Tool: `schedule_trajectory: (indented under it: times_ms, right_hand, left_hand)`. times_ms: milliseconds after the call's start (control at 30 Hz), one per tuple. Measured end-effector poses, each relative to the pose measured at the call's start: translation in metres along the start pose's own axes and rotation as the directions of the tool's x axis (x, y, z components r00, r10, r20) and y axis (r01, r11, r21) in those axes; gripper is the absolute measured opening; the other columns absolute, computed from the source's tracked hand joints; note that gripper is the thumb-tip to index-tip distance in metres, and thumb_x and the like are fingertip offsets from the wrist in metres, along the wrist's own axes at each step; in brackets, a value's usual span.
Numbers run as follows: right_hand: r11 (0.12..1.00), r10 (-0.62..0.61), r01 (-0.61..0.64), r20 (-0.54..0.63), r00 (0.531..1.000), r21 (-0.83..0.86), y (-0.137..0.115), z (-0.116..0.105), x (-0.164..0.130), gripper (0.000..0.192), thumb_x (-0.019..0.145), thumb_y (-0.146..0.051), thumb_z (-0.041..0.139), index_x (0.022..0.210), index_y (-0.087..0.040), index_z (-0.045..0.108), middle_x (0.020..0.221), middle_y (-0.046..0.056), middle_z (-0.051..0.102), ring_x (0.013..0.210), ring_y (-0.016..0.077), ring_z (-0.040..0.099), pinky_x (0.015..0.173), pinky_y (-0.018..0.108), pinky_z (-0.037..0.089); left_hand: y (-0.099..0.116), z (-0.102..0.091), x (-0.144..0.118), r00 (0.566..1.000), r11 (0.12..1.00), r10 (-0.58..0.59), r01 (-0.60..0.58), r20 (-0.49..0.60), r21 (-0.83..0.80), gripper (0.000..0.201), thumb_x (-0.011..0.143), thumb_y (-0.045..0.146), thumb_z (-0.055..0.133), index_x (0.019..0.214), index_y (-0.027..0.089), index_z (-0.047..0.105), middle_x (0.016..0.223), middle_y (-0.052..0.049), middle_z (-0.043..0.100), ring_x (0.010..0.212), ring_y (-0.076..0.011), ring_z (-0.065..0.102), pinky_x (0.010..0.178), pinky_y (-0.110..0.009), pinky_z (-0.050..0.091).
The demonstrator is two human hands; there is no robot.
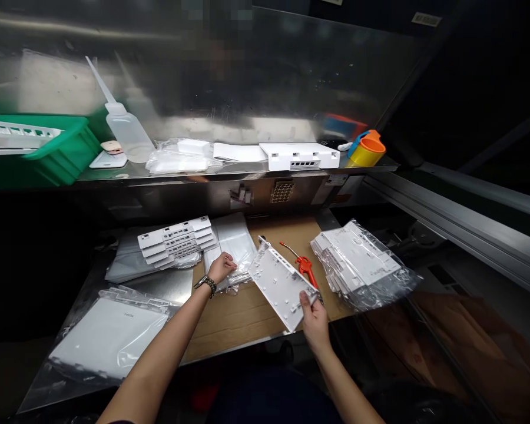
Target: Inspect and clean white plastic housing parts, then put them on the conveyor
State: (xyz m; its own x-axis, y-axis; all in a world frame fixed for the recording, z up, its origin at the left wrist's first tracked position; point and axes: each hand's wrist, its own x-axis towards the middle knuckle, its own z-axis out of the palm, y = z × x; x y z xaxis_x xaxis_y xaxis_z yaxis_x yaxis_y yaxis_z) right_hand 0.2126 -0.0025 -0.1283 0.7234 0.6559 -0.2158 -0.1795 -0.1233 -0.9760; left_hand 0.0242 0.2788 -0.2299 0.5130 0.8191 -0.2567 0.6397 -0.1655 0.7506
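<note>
White panel point(282, 285) held over cardboard point(221, 330) at the bench's point(173, 287) near edge.
Right hand point(315, 321) grips its near right end; left hand point(222, 267) curls by clear bags point(236, 235) (pinching film or not, I cannot tell). Open cardboard lies left of the panel; a red air gun point(305, 267) sits close right.

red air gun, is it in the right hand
No, the right hand grips the white panel, while the red air gun lies on the cardboard.

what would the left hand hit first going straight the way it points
The left hand would likely meet the clear plastic bags first; depth is unclear, so its fingers may already touch them.
</note>
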Motion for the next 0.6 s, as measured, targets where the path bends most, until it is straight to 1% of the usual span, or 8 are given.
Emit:
schedule_trajectory:
  times_ms: [67,167,267,333,433,500,600]
  right_hand:
    - [0.999,-0.03,0.031,0.045,0.999,-0.031,0.001,0.019,-0.002,0.064,0.08,-0.073,0.07,0.108,-0.016,0.076,0.107,0.015,0.08,0.106,0.0325,0.073,0.096,0.042,0.056]
    - [0.994,-0.069,0.076,0.101,0.993,-0.073,0.004,0.044,-0.003,0.064,0.082,-0.075,0.066,0.109,-0.017,0.076,0.106,0.014,0.079,0.106,0.0327,0.072,0.096,0.042,0.056]
    - [0.986,-0.101,0.117,0.137,0.985,-0.118,0.01,0.059,-0.003,0.062,0.083,-0.075,0.063,0.106,-0.019,0.076,0.101,0.014,0.08,0.104,0.0322,0.073,0.094,0.041,0.056]
    - [0.98,-0.117,0.139,0.15,0.982,-0.145,0.015,0.063,-0.002,0.061,0.085,-0.075,0.061,0.105,-0.019,0.077,0.1,0.014,0.08,0.101,0.0318,0.073,0.092,0.04,0.056]
    - [0.972,-0.136,0.161,0.152,0.979,-0.171,0.02,0.062,-0.001,0.06,0.089,-0.072,0.058,0.11,-0.018,0.075,0.107,0.015,0.079,0.103,0.0317,0.073,0.094,0.042,0.055]
    - [0.969,-0.144,0.17,0.148,0.978,-0.178,0.022,0.061,-0.002,0.06,0.09,-0.072,0.057,0.111,-0.018,0.074,0.109,0.016,0.079,0.106,0.0318,0.072,0.096,0.043,0.054]
    - [0.968,-0.153,0.177,0.14,0.978,-0.177,0.023,0.061,-0.003,0.061,0.089,-0.073,0.057,0.107,-0.018,0.075,0.106,0.016,0.079,0.106,0.0318,0.073,0.097,0.042,0.054]
  left_hand:
    - [0.001,0.001,0.002,1.0,1.0,0.012,-0.012,0.015,0.002,0.033,0.097,0.036,0.066,0.124,0.017,0.063,0.116,-0.008,0.068,0.094,-0.0211,0.069,0.081,-0.041,0.061]
    - [0.004,0.003,0.0,0.999,0.998,0.043,-0.043,-0.008,0.05,0.034,0.097,0.035,0.066,0.125,0.017,0.062,0.119,-0.009,0.067,0.096,-0.0216,0.069,0.081,-0.041,0.061]
    - [0.007,0.004,-0.004,0.995,0.989,0.089,-0.084,-0.038,0.123,0.034,0.097,0.036,0.067,0.125,0.017,0.062,0.122,-0.01,0.066,0.098,-0.0222,0.068,0.083,-0.042,0.061]
    - [0.009,0.002,-0.007,0.991,0.979,0.126,-0.118,-0.038,0.169,0.034,0.096,0.036,0.067,0.124,0.017,0.063,0.122,-0.009,0.066,0.098,-0.0222,0.068,0.083,-0.042,0.061]
    - [0.01,-0.006,-0.01,0.981,0.955,0.191,-0.178,-0.034,0.237,0.032,0.097,0.035,0.067,0.123,0.017,0.064,0.126,-0.01,0.065,0.103,-0.0233,0.067,0.087,-0.044,0.06]
    - [0.012,-0.015,-0.009,0.972,0.937,0.229,-0.206,-0.052,0.282,0.03,0.098,0.035,0.065,0.123,0.019,0.065,0.133,-0.011,0.063,0.112,-0.0253,0.065,0.094,-0.048,0.057]
    - [0.018,-0.032,-0.003,0.962,0.918,0.26,-0.217,-0.09,0.332,0.031,0.098,0.035,0.064,0.126,0.022,0.065,0.141,-0.011,0.059,0.121,-0.0277,0.06,0.102,-0.052,0.053]
